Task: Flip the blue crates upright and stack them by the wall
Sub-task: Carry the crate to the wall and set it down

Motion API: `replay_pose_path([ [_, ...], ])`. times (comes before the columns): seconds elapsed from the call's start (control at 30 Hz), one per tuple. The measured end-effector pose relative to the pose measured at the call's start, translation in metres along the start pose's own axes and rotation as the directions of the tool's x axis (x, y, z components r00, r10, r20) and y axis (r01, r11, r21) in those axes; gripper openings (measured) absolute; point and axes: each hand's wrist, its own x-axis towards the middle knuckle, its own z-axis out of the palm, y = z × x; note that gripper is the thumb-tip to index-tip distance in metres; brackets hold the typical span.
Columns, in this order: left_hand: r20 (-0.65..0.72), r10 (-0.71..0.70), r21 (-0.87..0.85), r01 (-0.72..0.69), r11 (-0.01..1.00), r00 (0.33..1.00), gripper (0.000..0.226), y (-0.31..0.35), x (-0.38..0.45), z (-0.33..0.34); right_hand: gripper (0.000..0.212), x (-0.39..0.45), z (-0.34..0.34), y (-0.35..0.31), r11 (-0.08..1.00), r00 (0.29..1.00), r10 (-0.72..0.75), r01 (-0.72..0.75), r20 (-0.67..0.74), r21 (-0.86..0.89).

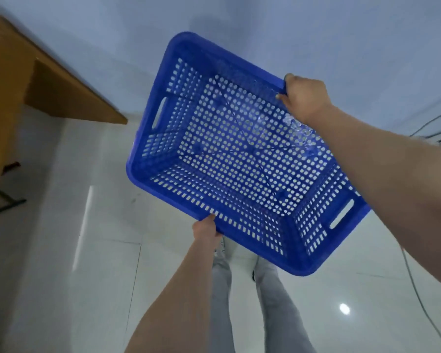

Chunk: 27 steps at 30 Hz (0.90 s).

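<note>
White tiled floor (107,276) and pale wall (265,26) fill view; wooden desk (49,80) at left; blue perforated crate (239,154) held in air, open side toward camera, tilted; right hand (304,98) closed over far rim; left hand (207,231) closed on near rim

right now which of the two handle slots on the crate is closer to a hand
The handle slot in the lower-right end wall, just under the right forearm. The other slot, in the upper-left end wall, has no hand near; both hands grip the blue crate by its long rims.
</note>
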Motion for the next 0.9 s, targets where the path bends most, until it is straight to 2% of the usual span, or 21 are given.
replay_pose_path([
  [0.1, 0.041, -0.088, -0.084, 0.091, 0.992, 0.995, 0.011, -0.018, 0.029, 0.028, 0.031, 0.028, 0.049, -0.001, 0.998, 0.998, 0.053, -0.052, 0.034, -0.023],
  [0.2, 0.081, -0.130, -0.179, 0.142, 0.974, 0.988, 0.025, -0.031, 0.052, 0.052, 0.031, 0.052, 0.096, -0.009, 0.995, 0.994, 0.098, -0.097, 0.046, -0.030],
  [0.33, 0.099, -0.188, -0.223, 0.206, 0.953, 0.977, 0.033, -0.043, 0.096, 0.082, 0.035, 0.081, 0.149, -0.006, 0.991, 0.993, 0.096, -0.089, 0.068, -0.101],
  [0.5, 0.155, -0.228, -0.300, 0.266, 0.916, 0.961, 0.015, -0.061, 0.143, 0.114, 0.038, 0.116, 0.214, -0.006, 0.984, 0.985, 0.120, -0.101, 0.127, -0.148],
  [0.6, 0.222, -0.224, -0.340, 0.291, 0.894, 0.949, 0.022, -0.070, 0.168, 0.130, 0.037, 0.134, 0.250, -0.002, 0.983, 0.982, 0.135, -0.116, 0.129, -0.143],
  [0.9, 0.177, -0.288, -0.361, 0.334, 0.871, 0.941, 0.017, -0.085, 0.240, 0.149, 0.043, 0.150, 0.323, -0.002, 0.991, 0.982, 0.086, -0.067, 0.168, -0.116],
])
